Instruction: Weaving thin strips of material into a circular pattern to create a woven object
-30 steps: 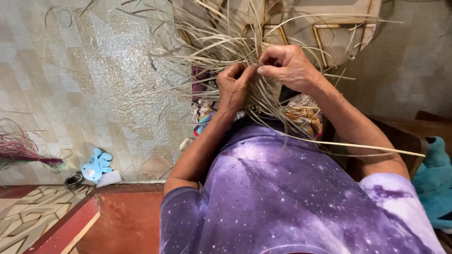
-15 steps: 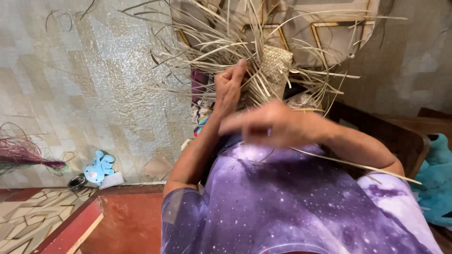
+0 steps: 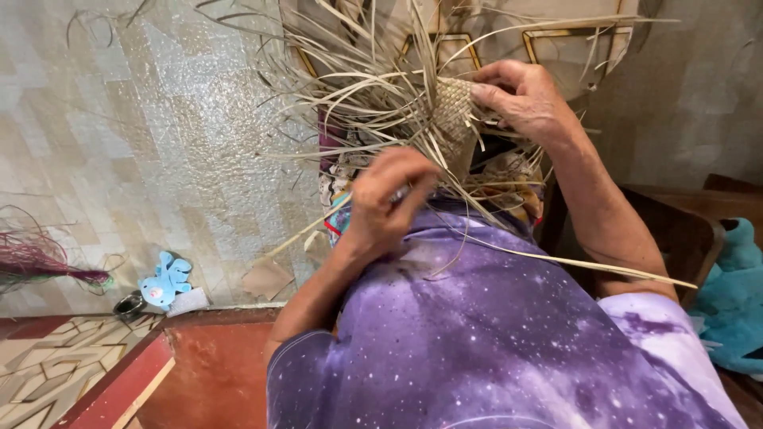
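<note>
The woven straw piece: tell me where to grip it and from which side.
Grip the woven straw piece on its tight plaited patch, coming from its right edge, where the right hand pinches it now. That patch looks like the only firm, flat part. Loose strands fan out to the left and below, near the left hand, and would probably bend or slip.

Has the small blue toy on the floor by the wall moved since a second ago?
No. The blue toy lies in the same spot against the base of the wall, beside the dark round object. Only the hands shifted.
</note>
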